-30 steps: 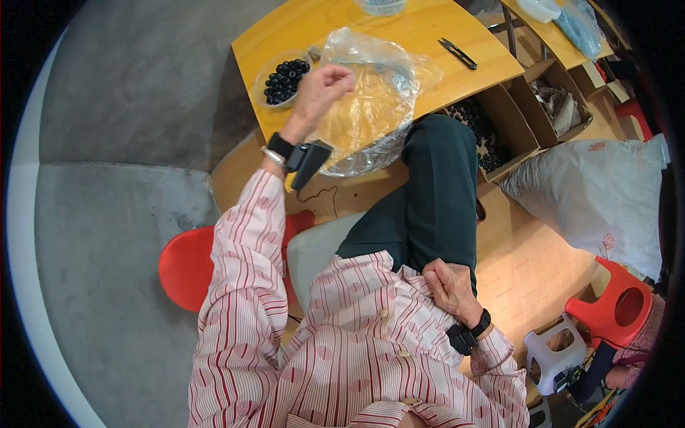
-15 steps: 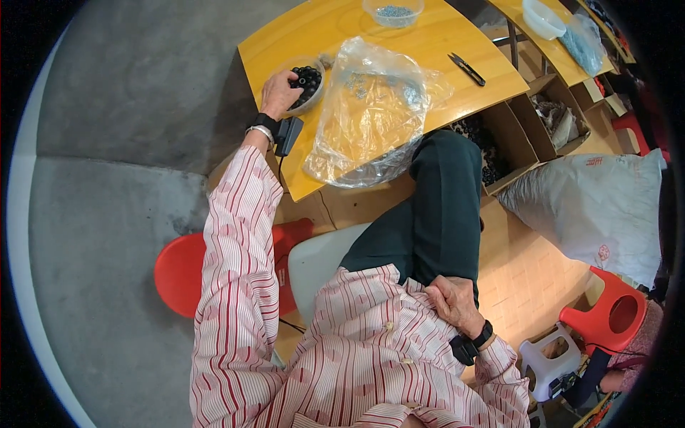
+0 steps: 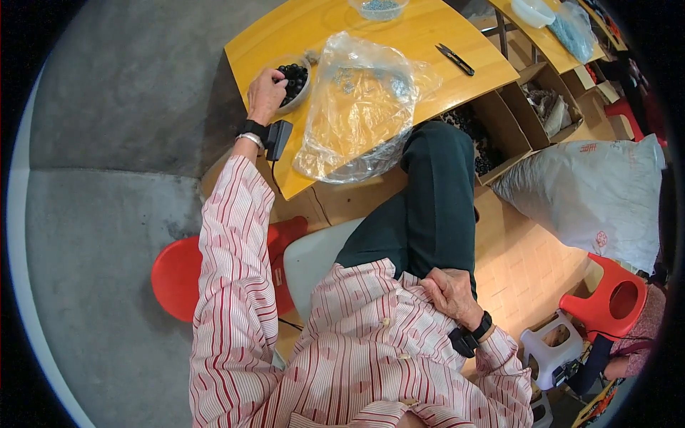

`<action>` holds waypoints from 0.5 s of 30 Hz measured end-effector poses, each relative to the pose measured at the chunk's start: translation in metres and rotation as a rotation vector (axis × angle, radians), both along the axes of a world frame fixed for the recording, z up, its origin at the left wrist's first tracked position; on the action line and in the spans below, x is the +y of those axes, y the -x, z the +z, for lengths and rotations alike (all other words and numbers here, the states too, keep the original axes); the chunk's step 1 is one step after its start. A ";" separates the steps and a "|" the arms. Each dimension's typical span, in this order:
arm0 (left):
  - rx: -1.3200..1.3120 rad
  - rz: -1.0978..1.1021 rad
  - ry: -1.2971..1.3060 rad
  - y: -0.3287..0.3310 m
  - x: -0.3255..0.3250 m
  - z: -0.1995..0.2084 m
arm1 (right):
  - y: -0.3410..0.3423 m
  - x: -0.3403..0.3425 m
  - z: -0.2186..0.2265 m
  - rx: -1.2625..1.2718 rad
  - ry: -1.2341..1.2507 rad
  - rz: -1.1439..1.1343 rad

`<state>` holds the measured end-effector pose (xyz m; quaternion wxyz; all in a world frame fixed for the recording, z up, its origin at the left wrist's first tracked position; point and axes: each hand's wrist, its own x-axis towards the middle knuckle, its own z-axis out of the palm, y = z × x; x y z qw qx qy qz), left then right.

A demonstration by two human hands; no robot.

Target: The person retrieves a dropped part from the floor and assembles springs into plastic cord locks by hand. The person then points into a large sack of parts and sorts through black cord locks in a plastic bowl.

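Near the table's left edge stands a clear round bowl [image 3: 307, 87] full of small black ring-like parts [image 3: 293, 74]. My left hand [image 3: 265, 95] reaches over the bowl's left side, its fingers curled together with the tips at the black parts. What the fingertips pinch, if anything, is hidden. A crumpled clear plastic bag [image 3: 357, 118], with small silvery-blue pieces inside, lies right of the bowl. My right hand [image 3: 451, 294] rests loosely closed on my lap at the shirt hem. Its fingertips are turned under and out of sight.
Black thread snips [image 3: 455, 60] and a bowl of small bluish pieces [image 3: 379, 10] share the yellow table [image 3: 421, 28]. Cardboard boxes [image 3: 514, 121], a large white sack [image 3: 592, 192] and stools, including a red stool [image 3: 606, 296], stand on the right. A person's arm [image 3: 621, 364] shows lower right.
The whole view has shifted slightly, moving the table toward the upper left. My left fingers have drawn back a little toward the bowl's left rim. My right hand stays on my lap.
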<state>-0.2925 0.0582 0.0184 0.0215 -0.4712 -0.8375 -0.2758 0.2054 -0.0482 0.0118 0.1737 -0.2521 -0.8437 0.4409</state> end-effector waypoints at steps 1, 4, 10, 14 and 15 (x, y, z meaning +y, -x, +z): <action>-0.026 -0.004 -0.035 -0.002 -0.001 0.004 | 0.000 0.000 0.002 0.000 0.008 -0.002; -0.217 0.023 -0.127 -0.015 -0.010 0.017 | 0.002 -0.001 0.002 0.012 0.011 -0.004; -0.707 -0.215 -0.202 -0.069 -0.010 0.031 | -0.002 -0.001 -0.002 0.003 -0.027 0.008; -0.481 -0.329 0.031 -0.109 -0.001 0.027 | -0.001 -0.001 -0.002 0.030 -0.001 -0.003; -0.310 -0.319 0.069 -0.114 0.000 0.023 | 0.000 -0.001 -0.003 0.030 0.001 -0.002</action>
